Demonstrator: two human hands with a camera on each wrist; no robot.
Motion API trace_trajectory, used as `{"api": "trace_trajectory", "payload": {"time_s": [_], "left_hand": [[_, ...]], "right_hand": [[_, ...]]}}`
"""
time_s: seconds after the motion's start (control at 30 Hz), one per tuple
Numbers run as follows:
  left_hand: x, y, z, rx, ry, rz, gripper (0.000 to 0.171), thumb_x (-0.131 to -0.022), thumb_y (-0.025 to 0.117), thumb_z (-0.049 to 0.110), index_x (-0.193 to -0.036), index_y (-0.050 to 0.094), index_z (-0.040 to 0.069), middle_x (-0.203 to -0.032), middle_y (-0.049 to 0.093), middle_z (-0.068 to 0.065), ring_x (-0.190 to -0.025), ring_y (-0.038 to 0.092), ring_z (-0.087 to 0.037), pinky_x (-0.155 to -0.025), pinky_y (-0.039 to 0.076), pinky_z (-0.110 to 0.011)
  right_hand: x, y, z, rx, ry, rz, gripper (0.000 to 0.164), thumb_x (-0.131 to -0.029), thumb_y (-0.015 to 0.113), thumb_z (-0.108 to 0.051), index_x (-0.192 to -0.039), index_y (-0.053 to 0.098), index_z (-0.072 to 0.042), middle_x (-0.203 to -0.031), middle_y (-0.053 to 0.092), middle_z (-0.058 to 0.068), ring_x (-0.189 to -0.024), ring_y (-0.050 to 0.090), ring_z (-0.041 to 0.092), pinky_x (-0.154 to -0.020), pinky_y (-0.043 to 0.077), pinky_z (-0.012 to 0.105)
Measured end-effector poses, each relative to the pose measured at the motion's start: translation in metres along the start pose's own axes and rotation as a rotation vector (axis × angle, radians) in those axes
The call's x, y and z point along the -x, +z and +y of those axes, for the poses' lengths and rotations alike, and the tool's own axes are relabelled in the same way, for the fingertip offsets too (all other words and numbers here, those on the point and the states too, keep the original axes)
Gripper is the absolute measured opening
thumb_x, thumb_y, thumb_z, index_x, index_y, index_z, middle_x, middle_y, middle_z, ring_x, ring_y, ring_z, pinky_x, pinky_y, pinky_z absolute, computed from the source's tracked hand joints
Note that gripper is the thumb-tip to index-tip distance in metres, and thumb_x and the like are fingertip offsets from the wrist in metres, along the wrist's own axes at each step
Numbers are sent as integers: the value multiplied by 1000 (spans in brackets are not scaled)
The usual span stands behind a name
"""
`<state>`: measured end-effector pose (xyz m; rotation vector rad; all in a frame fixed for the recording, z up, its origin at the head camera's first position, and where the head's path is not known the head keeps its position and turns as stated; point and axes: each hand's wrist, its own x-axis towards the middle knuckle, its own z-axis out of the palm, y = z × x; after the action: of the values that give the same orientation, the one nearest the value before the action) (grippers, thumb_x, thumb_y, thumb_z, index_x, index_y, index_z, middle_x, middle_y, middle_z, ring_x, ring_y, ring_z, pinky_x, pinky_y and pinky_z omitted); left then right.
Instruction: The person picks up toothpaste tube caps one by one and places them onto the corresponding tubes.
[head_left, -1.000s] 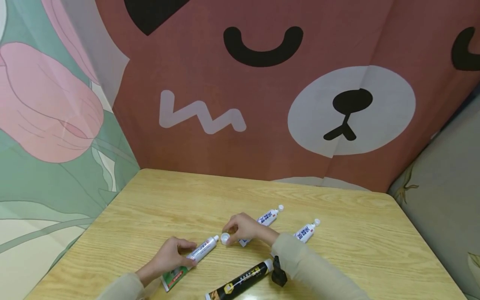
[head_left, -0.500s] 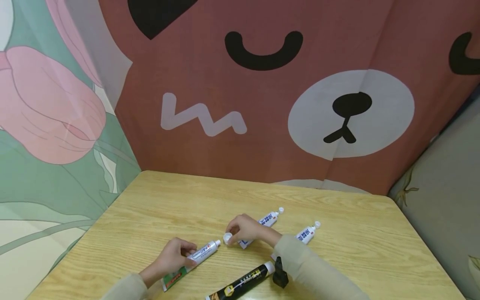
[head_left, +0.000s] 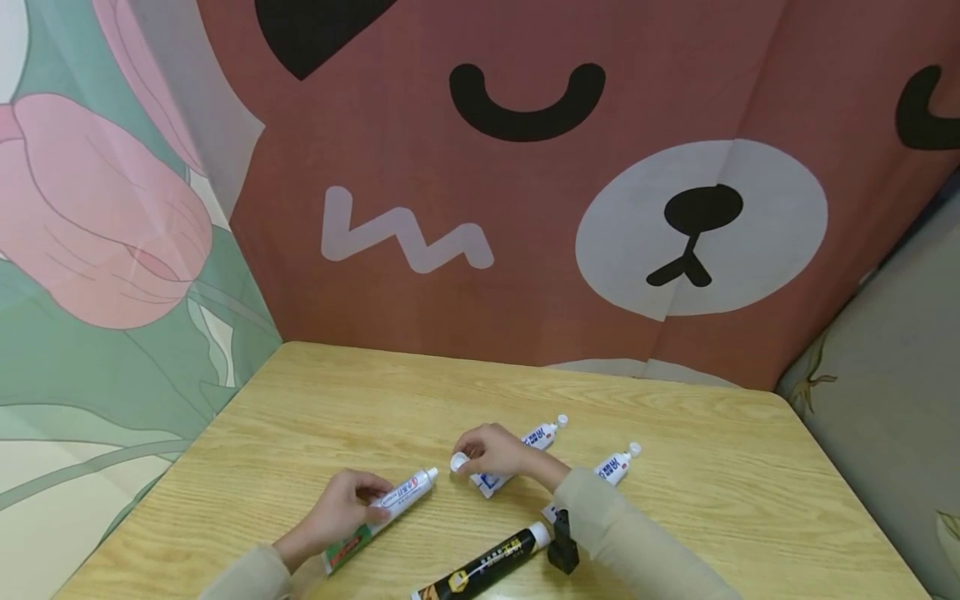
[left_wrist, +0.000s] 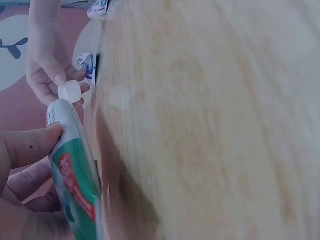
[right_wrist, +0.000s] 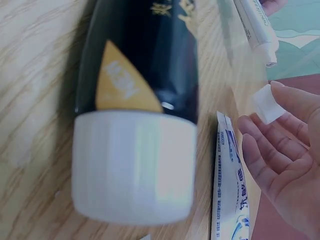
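You are pinning the green-and-white tube [head_left: 381, 519] flat against the wooden table [head_left: 315, 417] with your left hand [head_left: 341, 510], and that hold is keeping its bare nozzle pointing up and to the right, toward your other hand. In the left wrist view the thumb [left_wrist: 27, 146] is pressing on the tube's upper side while the curled fingers are wrapping under its lower body, so the hand is closing around it rather than lying flat.

Your right hand [head_left: 491, 451] is hovering just past the nozzle, pinching a small white cap [head_left: 459, 461] between thumb and fingertips. The right wrist view is showing the cap [right_wrist: 268, 103] sitting at the fingertips with the remaining fingers loosely bent, not clenched. Cap and nozzle are lying near each other but apart; a gap is showing between them in the head view.

Three more tubes are lying within reach. A blue-and-white tube [head_left: 538, 435] is resting partly under your right hand, capped end pointing away from you. A second blue-and-white tube [head_left: 617, 465] is lying just beside your right sleeve. A black tube [head_left: 480, 568] with a white cap is lying nearest you, between your two forearms, well clear of the grip.
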<state>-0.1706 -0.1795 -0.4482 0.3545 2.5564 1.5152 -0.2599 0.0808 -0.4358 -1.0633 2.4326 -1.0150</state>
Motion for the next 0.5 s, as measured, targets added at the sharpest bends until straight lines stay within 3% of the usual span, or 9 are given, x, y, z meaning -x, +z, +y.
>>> {"api": "trace_trajectory", "payload": {"time_s": [0.2, 0.5], "left_hand": [[0, 0, 5, -1, 2, 56, 27, -68, 73, 0, -94, 65, -4, -86, 65, -8, -78, 57, -18, -68, 48, -29], [0, 0, 15, 53, 15, 145, 26, -66, 74, -4, -90, 66, -8, -85, 66, -16, -74, 60, -20, -64, 50, -25]], "right_hand": [[2, -3, 2, -57, -12, 27, 30, -85, 64, -15, -111, 62, 0, -101, 64, 8, -88, 60, 17, -73, 48, 24], [4, -2, 3, -268, 4, 134, 18, -82, 66, -6, -95, 62, 6, -81, 63, 9, -69, 55, 7, -61, 47, 22]]}}
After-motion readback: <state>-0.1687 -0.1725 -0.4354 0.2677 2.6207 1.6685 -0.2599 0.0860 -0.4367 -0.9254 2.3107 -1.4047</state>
